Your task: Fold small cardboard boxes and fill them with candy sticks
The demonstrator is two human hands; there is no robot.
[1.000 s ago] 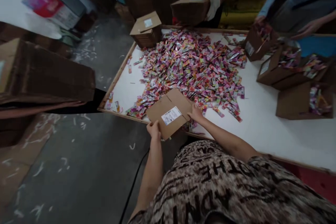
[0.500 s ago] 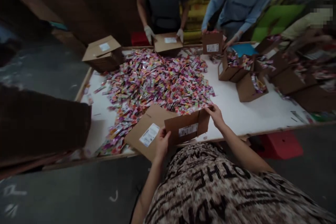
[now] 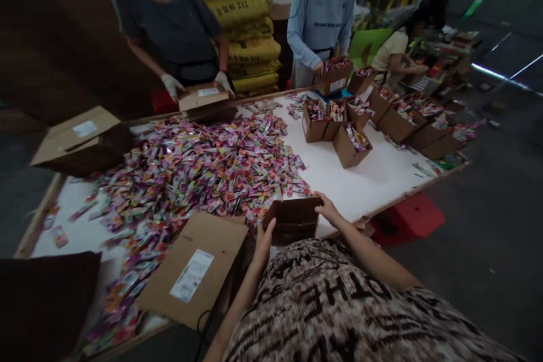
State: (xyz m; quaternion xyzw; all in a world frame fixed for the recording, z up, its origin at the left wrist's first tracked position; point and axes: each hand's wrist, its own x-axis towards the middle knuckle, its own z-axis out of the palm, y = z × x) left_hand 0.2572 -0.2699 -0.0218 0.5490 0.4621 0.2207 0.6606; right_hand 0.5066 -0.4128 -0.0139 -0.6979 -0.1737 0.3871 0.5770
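Close to my body at the table's front edge, I hold a small brown cardboard box with its dark open inside facing up. My left hand grips its left end, and my right hand pinches the upper right corner. To the left of my left hand leans a larger cardboard box with a white label. Beyond the small box spreads a big heap of colourful small packets on the white table.
Filled boxes stand at the right. Across the table, one person in white gloves handles a box; another in light blue holds a filled box. A closed box sits far left. A red stool stands below the edge.
The small box has tilted, so its open inside shows instead of its labelled side. My view has swung to the right, with both hands still on the box.
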